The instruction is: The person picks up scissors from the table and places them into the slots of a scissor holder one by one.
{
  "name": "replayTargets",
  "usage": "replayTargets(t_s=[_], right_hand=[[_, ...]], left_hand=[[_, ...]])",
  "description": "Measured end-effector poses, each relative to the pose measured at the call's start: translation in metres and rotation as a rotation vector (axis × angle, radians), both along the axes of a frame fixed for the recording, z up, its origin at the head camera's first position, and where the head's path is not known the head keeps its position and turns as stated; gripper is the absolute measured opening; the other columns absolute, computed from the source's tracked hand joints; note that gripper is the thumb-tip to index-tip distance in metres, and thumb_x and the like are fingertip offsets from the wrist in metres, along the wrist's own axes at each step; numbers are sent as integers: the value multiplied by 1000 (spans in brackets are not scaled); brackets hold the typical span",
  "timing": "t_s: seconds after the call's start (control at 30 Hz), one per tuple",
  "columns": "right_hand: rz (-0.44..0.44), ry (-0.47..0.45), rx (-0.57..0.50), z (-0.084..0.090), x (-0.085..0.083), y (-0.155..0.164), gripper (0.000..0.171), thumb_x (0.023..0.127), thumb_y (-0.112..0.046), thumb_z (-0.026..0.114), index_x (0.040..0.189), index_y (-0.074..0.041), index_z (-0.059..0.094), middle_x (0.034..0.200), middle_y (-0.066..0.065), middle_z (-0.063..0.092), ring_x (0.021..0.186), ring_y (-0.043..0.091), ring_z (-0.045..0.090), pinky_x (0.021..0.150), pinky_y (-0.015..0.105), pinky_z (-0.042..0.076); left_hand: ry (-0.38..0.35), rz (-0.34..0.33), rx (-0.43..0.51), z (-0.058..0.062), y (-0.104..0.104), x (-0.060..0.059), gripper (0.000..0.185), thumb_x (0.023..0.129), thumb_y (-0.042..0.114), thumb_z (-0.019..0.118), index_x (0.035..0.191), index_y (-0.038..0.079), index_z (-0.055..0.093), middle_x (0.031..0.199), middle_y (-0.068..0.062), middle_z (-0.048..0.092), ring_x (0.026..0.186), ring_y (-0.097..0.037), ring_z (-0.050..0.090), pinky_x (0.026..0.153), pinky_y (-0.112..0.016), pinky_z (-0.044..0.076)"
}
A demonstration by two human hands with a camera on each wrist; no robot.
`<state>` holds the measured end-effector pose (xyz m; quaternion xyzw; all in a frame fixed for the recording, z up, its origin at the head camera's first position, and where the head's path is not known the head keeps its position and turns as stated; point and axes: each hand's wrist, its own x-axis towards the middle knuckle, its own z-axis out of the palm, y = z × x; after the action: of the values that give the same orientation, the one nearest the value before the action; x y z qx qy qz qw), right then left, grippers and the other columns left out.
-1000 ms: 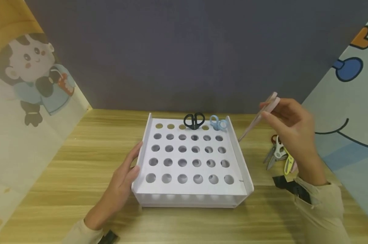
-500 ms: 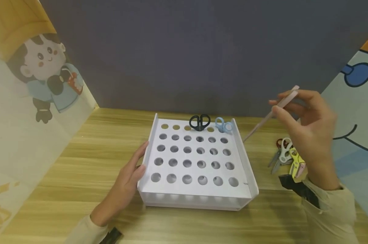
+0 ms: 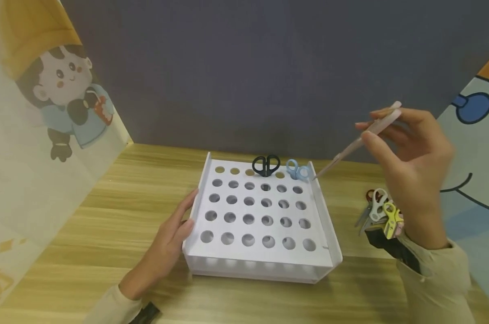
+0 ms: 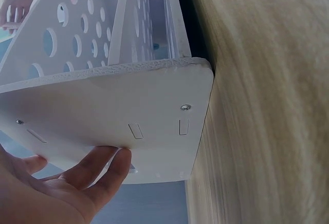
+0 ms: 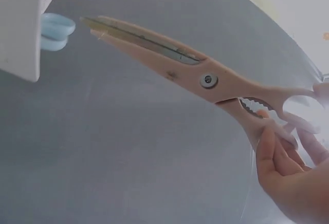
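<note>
My right grip (image 3: 416, 157) pinches pink scissors (image 5: 229, 84), tips now nearer the blue scissors (image 5: 55, 27); my left grip (image 3: 169, 236), fingers extended, touches the rack (image 3: 257, 210).

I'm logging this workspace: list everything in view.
Rack: 1, white, centre
Black scissors: 1, black, rack's back row
Blue scissors: 1, pale blue, back row's right end
Pink scissors: 1, pink, in right hand
White scissors: 1, white, right of rack
Yellow scissors: 1, yellow, right of rack
Red scissors: 1, red-handled, right of rack
Pink piece: 1, pink, beside yellow scissors
Table: 1, tan, under rack
Back wall: 1, grey, behind table
Printed walls: 2, pale, left and right
Sleeves: 2, beige, both arms
Bands: 2, black, at wrists
Left hand: 1, touching rack's left side
Right hand: 1, holding pink scissors
</note>
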<state>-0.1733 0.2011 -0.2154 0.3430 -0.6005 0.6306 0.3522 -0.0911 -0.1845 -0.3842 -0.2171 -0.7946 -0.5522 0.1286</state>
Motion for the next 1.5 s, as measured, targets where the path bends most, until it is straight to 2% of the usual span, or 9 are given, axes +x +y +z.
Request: replayTargets(t_s=[0.33,0.47,0.67,0.73,0.9,1.03,1.27,1.5], right_hand=[[77,-8,18,14,0,-31,31,79,16,69,109,20,61,108,28,63,92,32,69,91,35,56],[94,-14,84,16,-7,-36,31,82,14,68,112,19,60,111,28,62,95,31,68,91,33,56],[127,17,209,17,-20,-50,32,84,12,69,115,16,59,113,25,64,98,32,68,90,34,56],[121,31,253,18,-23,-57,32,84,12,69,115,15,59,113,22,64,99,31,68,89,33,56],[142,-7,283,21,-28,-77,33,82,14,71,114,11,60,113,16,65,103,28,67,87,29,56],[126,7,356,24,-33,-94,33,83,14,71,114,10,60,114,12,65,104,26,67,89,31,56],[114,-5,489,21,-52,-122,31,85,3,75,110,8,59,107,9,66,100,17,67,92,36,56],[107,-81,576,9,-76,-137,32,87,-8,77,111,3,58,105,8,68,102,15,68,93,32,55]], left_hand=[[-13,-22,17,1,-2,-1,57,105,6,38,159,20,25,153,-17,39,100,-31,68,69,-36,62],[-32,-35,20,0,-1,-1,57,106,7,37,159,21,24,154,-17,37,105,-33,67,72,-36,62],[16,6,-16,-1,-1,-1,58,104,7,38,159,20,25,153,-16,39,107,-33,66,74,-36,61],[11,4,-19,-2,-2,-1,58,105,7,38,159,20,24,154,-16,39,107,-33,66,74,-35,61],[-14,-24,-3,-2,-2,-1,58,106,8,37,160,20,22,157,-15,35,106,-34,67,72,-35,62],[7,-7,-18,-2,0,-1,58,105,8,38,160,21,23,156,-14,37,107,-32,66,74,-35,61],[17,12,-22,0,1,0,58,105,7,40,159,23,25,157,-11,38,110,-30,65,76,-35,61],[3,-8,2,0,0,0,58,105,7,39,159,22,24,156,-12,37,104,-31,67,71,-34,62]])
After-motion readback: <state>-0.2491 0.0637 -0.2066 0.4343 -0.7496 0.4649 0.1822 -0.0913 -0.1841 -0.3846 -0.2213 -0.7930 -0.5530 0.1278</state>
